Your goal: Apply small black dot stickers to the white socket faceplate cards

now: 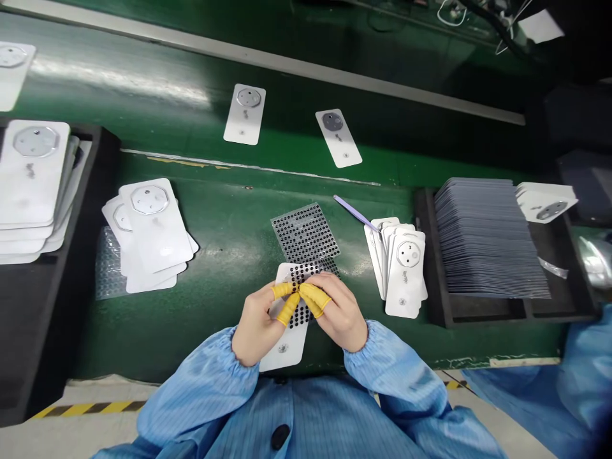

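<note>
Both my hands wear yellow finger cots and meet over a sheet of small black round dots [300, 315]. My left hand [258, 322] pinches this sheet with thumb and forefinger. From the other side my right hand [342, 312] pinches close by, its fingertips almost touching the left ones. Whether a single dot sits between the fingertips is too small to see. Under the sheet lies a white rectangular panel [282, 356] with a small printed mark; its upper part is mostly covered. Just beyond my hands rests another clear sheet of black dots [306, 231].
Purple tweezers [354, 212] lean on fanned white panels [404, 287] at right. Farther right, a black tray [447, 312] holds a dense row of grey-edged panels [488, 236]. A panel pile [155, 236] and a black bin [29, 331] are left. Two panels [245, 115] lie behind.
</note>
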`<state>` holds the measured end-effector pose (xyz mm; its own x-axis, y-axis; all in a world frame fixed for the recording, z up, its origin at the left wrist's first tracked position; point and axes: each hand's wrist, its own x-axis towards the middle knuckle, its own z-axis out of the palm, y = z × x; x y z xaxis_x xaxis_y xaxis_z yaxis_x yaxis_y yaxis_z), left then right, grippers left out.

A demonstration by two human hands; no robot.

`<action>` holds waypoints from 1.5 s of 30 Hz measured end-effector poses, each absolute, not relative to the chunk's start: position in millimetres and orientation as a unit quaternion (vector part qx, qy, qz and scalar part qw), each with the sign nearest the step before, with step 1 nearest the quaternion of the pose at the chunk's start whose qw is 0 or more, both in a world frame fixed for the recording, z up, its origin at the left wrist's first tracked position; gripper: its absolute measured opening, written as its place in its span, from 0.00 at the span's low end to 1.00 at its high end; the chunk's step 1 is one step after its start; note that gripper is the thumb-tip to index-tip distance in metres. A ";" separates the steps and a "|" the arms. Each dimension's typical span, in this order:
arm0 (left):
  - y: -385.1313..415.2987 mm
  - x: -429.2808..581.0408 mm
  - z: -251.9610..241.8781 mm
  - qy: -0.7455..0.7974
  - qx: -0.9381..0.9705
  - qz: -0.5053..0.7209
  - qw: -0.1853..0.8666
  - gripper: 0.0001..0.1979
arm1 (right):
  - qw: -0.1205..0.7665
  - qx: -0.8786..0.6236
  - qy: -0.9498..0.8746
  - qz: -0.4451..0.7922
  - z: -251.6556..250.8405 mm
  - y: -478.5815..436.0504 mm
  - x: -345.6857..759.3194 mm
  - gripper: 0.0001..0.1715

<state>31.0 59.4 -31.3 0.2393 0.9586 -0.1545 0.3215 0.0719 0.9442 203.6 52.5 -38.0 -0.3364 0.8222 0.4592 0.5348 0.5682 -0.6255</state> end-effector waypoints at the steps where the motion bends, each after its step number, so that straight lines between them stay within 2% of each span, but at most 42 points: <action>1: 58.9 30.2 -32.2 0.527 0.617 0.313 0.494 0.11 | 0.388 -0.423 -0.799 0.182 -39.4 52.3 203.5 0.16; 7: 56.9 25.8 -40.2 0.519 0.670 0.307 0.434 0.10 | 0.410 -0.446 -0.770 0.201 -53.5 45.3 195.7 0.18; 11: 57.4 27.2 -44.3 0.511 0.686 0.285 0.432 0.10 | 0.424 -0.494 -0.715 0.255 -63.8 47.3 187.6 0.13; 16: 65.5 3.0 -42.3 0.505 0.668 0.262 0.479 0.12 | 0.419 -0.534 -0.687 0.257 -70.4 49.7 185.7 0.06; 19: 67.5 -27.5 -30.1 0.558 0.592 0.300 0.499 0.18 | 0.438 -0.519 -0.697 0.229 -69.9 47.4 188.3 0.07; 22: 60.8 -40.6 -8.9 0.592 0.524 0.382 0.479 0.38 | 0.471 -0.494 -0.706 0.191 -59.4 47.6 187.8 0.10; 24: 54.3 -32.5 4.6 0.596 0.514 0.410 0.461 0.44 | 0.482 -0.474 -0.720 0.156 -45.3 50.1 183.9 0.12; 25: 51.4 -25.0 10.1 0.598 0.522 0.412 0.447 0.41 | 0.482 -0.465 -0.730 0.139 -36.7 51.7 181.1 0.12; 28: 46.3 0.2 21.9 0.585 0.591 0.396 0.390 0.20 | 0.475 -0.428 -0.760 0.116 -10.9 57.2 172.8 0.07; 30: 45.8 12.1 26.8 0.566 0.637 0.387 0.352 0.12 | 0.467 -0.414 -0.771 0.127 2.3 59.8 169.9 0.06; 33: 46.6 19.4 30.0 0.567 0.662 0.378 0.312 0.10 | 0.447 -0.436 -0.769 0.134 11.5 59.8 170.1 0.10; 36: 46.0 19.4 28.1 0.565 0.662 0.372 0.324 0.12 | 0.443 -0.451 -0.770 0.084 9.4 55.4 171.6 0.10; 38: 45.1 18.5 25.6 0.562 0.658 0.373 0.335 0.11 | 0.438 -0.451 -0.775 0.062 5.5 51.5 171.7 0.09; 41: 44.1 18.0 22.7 0.564 0.661 0.367 0.333 0.06 | 0.428 -0.450 -0.779 0.092 0.9 45.8 171.4 0.12; 45: 42.8 19.2 21.8 0.561 0.677 0.353 0.322 0.07 | 0.432 -0.445 -0.776 0.113 -0.5 41.3 171.5 0.14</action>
<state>19.2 42.8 21.8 0.1227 0.9856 0.1164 0.5314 -0.1643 0.8310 171.5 41.3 -0.5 -0.2303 0.7883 0.5705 0.5922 0.5787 -0.5606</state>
